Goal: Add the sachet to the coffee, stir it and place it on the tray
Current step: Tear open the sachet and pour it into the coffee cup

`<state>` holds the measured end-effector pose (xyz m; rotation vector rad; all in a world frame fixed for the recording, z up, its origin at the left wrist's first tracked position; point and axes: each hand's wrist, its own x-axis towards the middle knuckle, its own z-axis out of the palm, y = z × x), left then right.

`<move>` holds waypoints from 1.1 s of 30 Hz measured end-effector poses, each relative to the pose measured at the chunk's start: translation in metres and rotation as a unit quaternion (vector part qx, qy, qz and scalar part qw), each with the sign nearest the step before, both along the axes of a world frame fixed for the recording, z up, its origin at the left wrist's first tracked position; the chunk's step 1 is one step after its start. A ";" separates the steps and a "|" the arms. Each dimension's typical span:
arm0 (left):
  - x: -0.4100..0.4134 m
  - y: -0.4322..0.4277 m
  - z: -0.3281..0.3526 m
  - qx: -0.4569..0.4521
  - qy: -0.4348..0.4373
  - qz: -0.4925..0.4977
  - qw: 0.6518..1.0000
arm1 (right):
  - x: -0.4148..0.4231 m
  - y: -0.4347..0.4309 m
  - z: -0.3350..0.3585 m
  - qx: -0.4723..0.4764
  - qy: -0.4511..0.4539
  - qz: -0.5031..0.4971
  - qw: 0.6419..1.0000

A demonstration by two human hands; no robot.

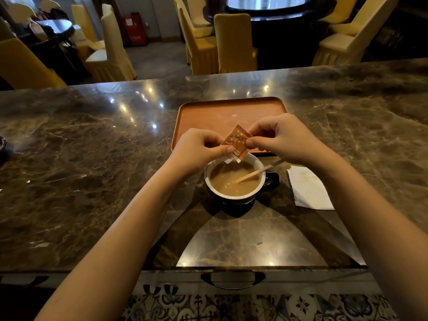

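An orange-brown sachet (236, 140) is pinched between my left hand (199, 148) and my right hand (281, 137), tilted with its torn lower corner just above the far rim of a dark mug (235, 179). The mug has a white inside, holds milky coffee and stands on the marble counter. A wooden stir stick (254, 173) leans in the coffee, its upper end pointing right past the rim. The mug's handle faces right. Behind my hands lies an orange-brown tray (227, 110) with nothing on it.
A folded white napkin (309, 188) lies on the counter just right of the mug. A small white scrap (28, 181) sits at the far left. Beyond the counter's far edge stand yellow-covered chairs (234, 42) and dark round tables.
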<state>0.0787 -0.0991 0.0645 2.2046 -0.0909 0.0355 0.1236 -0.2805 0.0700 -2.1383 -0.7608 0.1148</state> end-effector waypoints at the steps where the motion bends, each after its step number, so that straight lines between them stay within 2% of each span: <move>1: 0.000 0.000 0.000 -0.006 -0.001 0.002 1.000 | 0.000 0.000 0.000 0.000 0.001 0.000 1.000; 9: -0.003 0.003 0.002 -0.059 -0.002 0.030 0.998 | 0.001 -0.005 -0.001 0.088 0.084 -0.035 0.992; 15: 0.004 -0.005 0.017 0.045 -0.024 0.003 0.999 | 0.007 -0.010 0.006 0.010 0.105 0.007 0.994; 17: 0.006 -0.006 0.023 0.059 -0.025 0.000 0.998 | 0.007 -0.011 0.008 0.010 0.112 0.009 0.994; 19: 0.005 -0.007 0.027 0.042 -0.031 0.008 0.999 | 0.005 -0.012 0.010 0.055 0.143 0.006 0.988; 22: -0.002 -0.006 0.028 -0.033 -0.001 0.017 0.999 | 0.000 -0.011 0.013 0.174 0.222 -0.024 0.959; 25: -0.007 -0.009 0.025 -0.097 0.015 0.036 0.995 | -0.005 -0.005 0.016 0.213 0.249 -0.036 0.944; 28: -0.009 -0.012 0.028 -0.152 -0.019 0.083 0.985 | -0.010 0.002 0.018 0.186 0.224 -0.038 0.956; 33: -0.017 -0.009 0.035 -0.101 -0.066 0.072 0.990 | -0.017 0.008 0.020 0.154 0.099 -0.063 0.981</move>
